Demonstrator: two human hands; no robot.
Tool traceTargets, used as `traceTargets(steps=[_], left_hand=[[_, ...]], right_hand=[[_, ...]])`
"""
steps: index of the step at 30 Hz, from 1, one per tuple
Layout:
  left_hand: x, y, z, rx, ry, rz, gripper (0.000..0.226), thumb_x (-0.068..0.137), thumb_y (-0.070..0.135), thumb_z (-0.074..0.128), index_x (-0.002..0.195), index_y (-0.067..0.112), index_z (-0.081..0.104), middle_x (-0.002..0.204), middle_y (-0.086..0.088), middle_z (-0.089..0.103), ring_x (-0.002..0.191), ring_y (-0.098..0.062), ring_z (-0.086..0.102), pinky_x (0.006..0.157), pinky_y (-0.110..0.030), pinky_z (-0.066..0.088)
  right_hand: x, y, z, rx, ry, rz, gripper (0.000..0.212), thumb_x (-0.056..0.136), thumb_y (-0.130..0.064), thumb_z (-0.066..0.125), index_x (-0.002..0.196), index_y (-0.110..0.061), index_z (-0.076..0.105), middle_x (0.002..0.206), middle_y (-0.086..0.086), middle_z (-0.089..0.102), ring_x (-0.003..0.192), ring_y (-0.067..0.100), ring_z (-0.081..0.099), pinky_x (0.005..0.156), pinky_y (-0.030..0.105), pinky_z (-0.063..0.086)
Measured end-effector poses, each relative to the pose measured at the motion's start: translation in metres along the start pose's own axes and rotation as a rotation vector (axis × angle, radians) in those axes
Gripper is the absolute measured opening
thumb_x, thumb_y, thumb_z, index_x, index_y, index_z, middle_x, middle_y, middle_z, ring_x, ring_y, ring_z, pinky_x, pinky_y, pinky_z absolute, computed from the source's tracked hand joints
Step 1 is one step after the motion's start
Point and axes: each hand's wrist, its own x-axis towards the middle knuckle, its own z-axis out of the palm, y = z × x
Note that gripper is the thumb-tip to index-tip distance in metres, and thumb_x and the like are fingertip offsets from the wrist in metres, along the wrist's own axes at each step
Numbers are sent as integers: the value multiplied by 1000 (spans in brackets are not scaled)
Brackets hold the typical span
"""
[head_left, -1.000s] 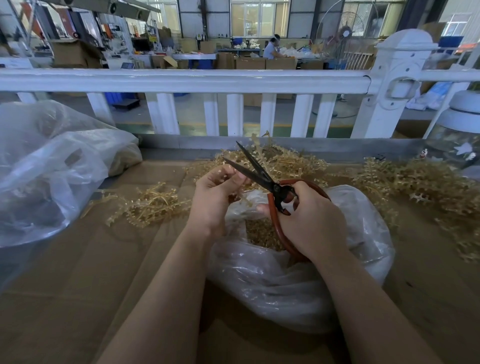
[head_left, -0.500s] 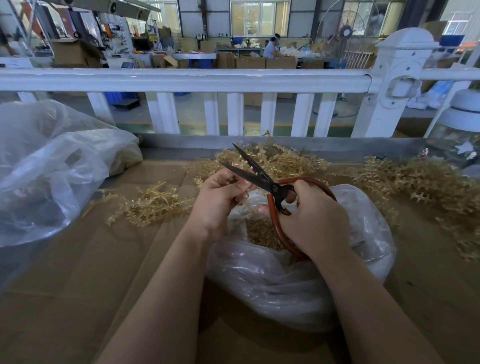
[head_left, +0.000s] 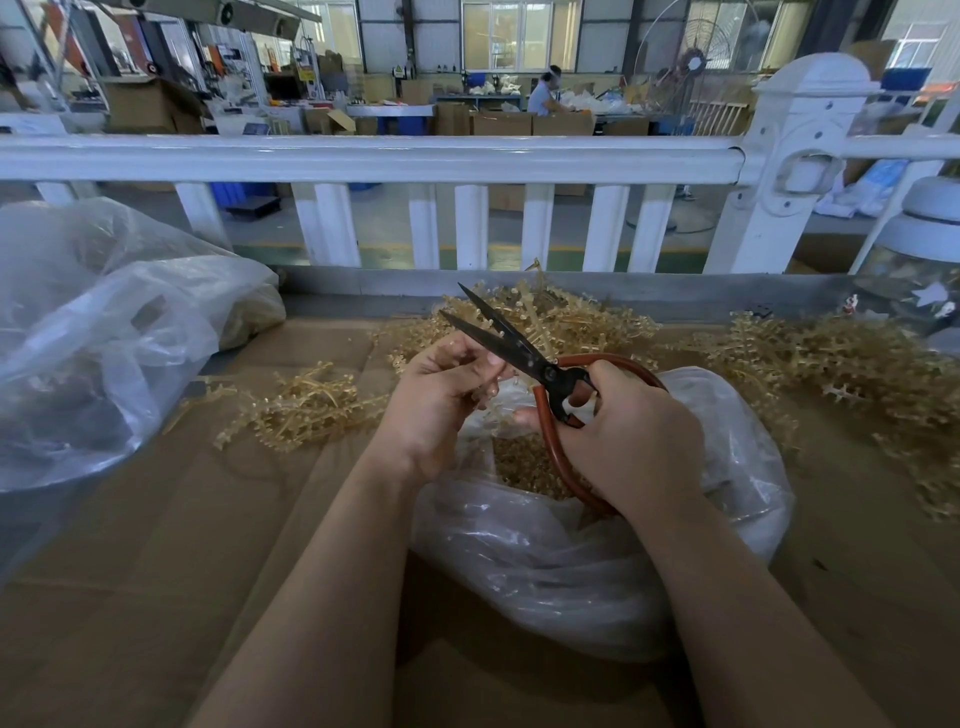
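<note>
My right hand (head_left: 631, 441) grips the red looped handles of a pair of black-bladed scissors (head_left: 501, 338). The blades stand apart and point up to the left. My left hand (head_left: 441, 395) pinches a small tan plastic piece right beside the blades; the piece is mostly hidden by my fingers. Both hands hover over an open clear plastic bag (head_left: 571, 561) that holds several small tan cut pieces (head_left: 524, 462).
Tan plastic sprue branches lie in heaps behind the hands (head_left: 561, 317), at the left (head_left: 306, 410) and at the right (head_left: 852, 374). A big clear bag (head_left: 98, 338) fills the left side. A white fence (head_left: 363, 161) runs along the back of the cardboard-covered table (head_left: 156, 571).
The scissors and my right hand shifted slightly. My left hand turned a little, still holding its piece at the blades.
</note>
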Motion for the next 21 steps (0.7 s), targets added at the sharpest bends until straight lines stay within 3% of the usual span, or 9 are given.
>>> traceTargets(steps=[3,6,10,16,21], left_hand=[[-1,0,0,59,7,14,27,87,-5,58,74,16,69,66,5,66,54,-5,48,61,-22,39],[-2,0,0,117,-1,40,11,90,-5,57,86,3,62,66,7,65,60,-8,49,65,-24,39],[-3,1,4,70,19,65,13,91,-6,54,91,2,64,83,-4,70,77,-14,66,74,-25,53],[-2,0,3,194,123,175,10,93,-6,54,98,-14,58,92,-10,68,89,-23,64,85,-34,52],[-2,1,2,188,104,201,13,93,-8,54,103,-15,60,96,-14,69,92,-24,66,88,-33,54]], right_hand=[[0,1,1,-4,-1,1,53,71,-85,53,74,-33,45,54,-23,34,48,-6,32,45,17,22],[0,1,1,1,0,3,54,70,-85,55,73,-32,44,54,-24,32,50,-8,31,45,16,20],[0,2,2,1,-5,8,56,68,-86,52,71,-31,45,52,-22,33,49,-8,31,46,17,20],[-1,1,1,54,20,-2,60,66,-90,45,69,-30,45,52,-25,31,50,-10,31,46,15,21],[-1,3,3,41,7,-17,57,67,-88,48,66,-31,43,51,-23,35,49,-8,35,45,15,22]])
